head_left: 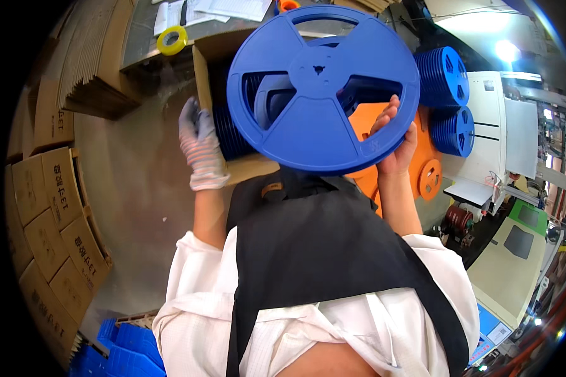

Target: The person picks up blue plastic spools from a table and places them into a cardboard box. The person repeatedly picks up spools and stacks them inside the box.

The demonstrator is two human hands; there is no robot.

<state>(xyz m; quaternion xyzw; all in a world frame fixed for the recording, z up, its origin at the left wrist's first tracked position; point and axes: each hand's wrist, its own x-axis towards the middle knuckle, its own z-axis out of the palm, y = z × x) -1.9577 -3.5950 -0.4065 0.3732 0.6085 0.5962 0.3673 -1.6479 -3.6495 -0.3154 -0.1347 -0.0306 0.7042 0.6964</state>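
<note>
A large blue plastic reel (308,107) with cut-out windows is held up in front of me, tilted. My right hand (396,138), bare, grips its right rim, with fingers through a window and the thumb outside. Behind the reel stands an open cardboard box (251,168), with several blue reels (227,129) stacked on edge inside; the held reel hides much of it. My left hand (201,147), in a grey and pink striped glove, is at the box's left side. Its fingers are apart and hold nothing; whether they touch the box I cannot tell.
Stacks of blue reels (443,75) stand at the right by an orange surface (424,157) with an orange disc (429,180). Yellow tape (172,40) and papers (233,7) lie on the far table. Flattened cartons (94,56) and closed boxes (50,232) line the left. A green-and-beige machine (512,251) stands right.
</note>
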